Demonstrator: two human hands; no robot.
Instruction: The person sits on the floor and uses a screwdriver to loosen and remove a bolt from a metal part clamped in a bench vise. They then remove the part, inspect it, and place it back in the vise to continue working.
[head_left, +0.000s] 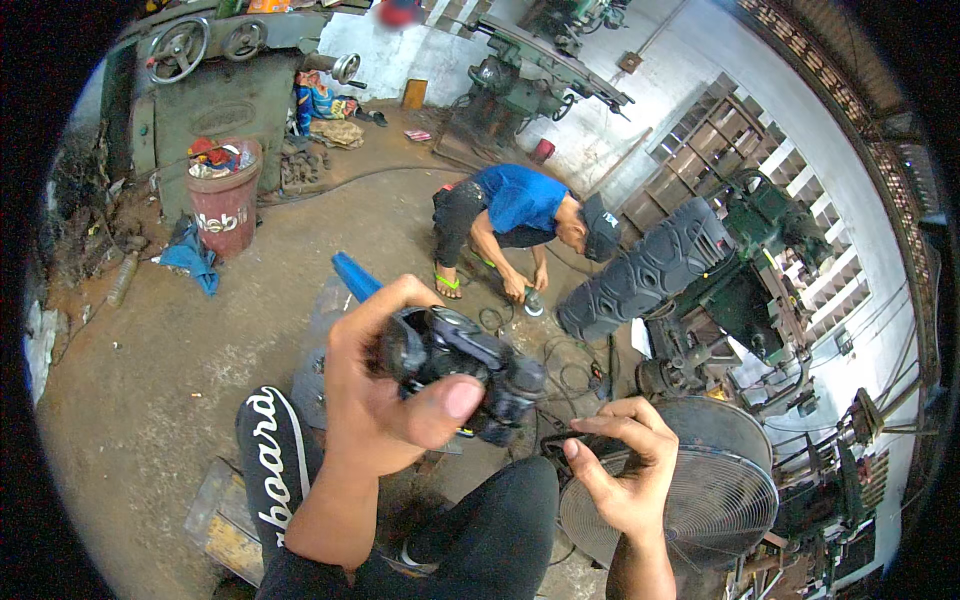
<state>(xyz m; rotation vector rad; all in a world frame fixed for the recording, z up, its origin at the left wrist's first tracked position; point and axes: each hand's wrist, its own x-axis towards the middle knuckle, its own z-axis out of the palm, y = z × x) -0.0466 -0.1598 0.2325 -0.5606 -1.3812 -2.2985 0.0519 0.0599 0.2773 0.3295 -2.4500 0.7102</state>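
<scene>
My left hand is wrapped round a chunky black device with rounded parts, held up above my knees. Its exact kind does not show, and palm and thumb cover part of it. To its right, my right hand pinches a thin black cord or strap between thumb and fingertips. Whether that piece joins the device cannot be made out. Below both hands are my legs in black trousers.
A person in a blue shirt squats ahead, hands on a small round-ended tool. A large round fan stands close by my right hand. Cables lie on the floor. Further off are a red bin, a black ribbed case and green machines.
</scene>
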